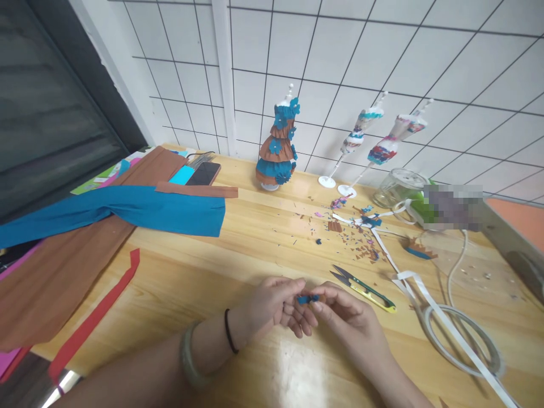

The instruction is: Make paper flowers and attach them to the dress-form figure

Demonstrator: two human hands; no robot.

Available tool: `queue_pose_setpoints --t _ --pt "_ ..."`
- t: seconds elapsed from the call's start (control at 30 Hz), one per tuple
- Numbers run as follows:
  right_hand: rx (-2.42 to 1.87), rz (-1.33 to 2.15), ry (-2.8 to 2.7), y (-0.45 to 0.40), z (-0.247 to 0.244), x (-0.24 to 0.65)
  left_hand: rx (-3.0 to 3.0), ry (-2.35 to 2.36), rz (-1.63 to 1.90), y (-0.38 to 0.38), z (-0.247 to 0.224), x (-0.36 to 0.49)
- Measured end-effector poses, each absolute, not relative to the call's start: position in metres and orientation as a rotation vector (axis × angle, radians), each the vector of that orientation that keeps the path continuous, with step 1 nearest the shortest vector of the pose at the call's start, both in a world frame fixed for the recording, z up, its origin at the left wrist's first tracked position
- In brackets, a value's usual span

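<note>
A small piece of blue crepe paper (306, 299), bunched at its right end, sits between my two hands above the table's front. My left hand (283, 306) is closed on it between thumb and forefinger, the other fingers curled beneath. The thumb and fingertips of my right hand (348, 317) pinch the bunched end. Just beyond my right hand lie yellow-and-green thread snips (365, 288) on the wood. A mini dress form (276, 148) in tiered blue and brown crepe paper with blue flowers stands at the back.
Blue crepe paper (182, 211) crosses brown crepe paper (80, 283) at left, near a red strip (100, 309) and a phone (204, 174). Two bare stands (361, 130) (397, 139), paper scraps (369, 249), a glass jar (395, 187) and a tape roll (429, 328) are right.
</note>
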State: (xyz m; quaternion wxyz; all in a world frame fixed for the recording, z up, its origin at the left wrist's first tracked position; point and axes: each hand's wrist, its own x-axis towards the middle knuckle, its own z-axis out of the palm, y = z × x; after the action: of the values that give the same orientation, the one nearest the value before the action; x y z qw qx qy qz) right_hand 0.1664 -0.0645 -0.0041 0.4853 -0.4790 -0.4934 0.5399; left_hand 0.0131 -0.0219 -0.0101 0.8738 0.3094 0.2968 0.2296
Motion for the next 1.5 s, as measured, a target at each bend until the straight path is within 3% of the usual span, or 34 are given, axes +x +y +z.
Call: queue_pose_setpoints --t 0.33,0.6,1.1,1.5 --pt "-1.197 1.225 -1.412 -0.069 -0.007 0.170 0.604 0.588 0.456 -0.022 -0.015 0.013" --pt "-1.272 1.345 -0.897 -0.065 -0.007 0.171 0.882 0.662 0.585 -0.027 -0.013 0.016" --pt "-1.134 1.626 -0.563 -0.062 -0.004 0.164 1.043 0.742 0.798 -0.024 -0.014 0.015" --pt "-1.248 1.165 -1.192 -0.069 -0.013 0.172 1.042 0.812 0.727 -0.022 -0.012 0.014"
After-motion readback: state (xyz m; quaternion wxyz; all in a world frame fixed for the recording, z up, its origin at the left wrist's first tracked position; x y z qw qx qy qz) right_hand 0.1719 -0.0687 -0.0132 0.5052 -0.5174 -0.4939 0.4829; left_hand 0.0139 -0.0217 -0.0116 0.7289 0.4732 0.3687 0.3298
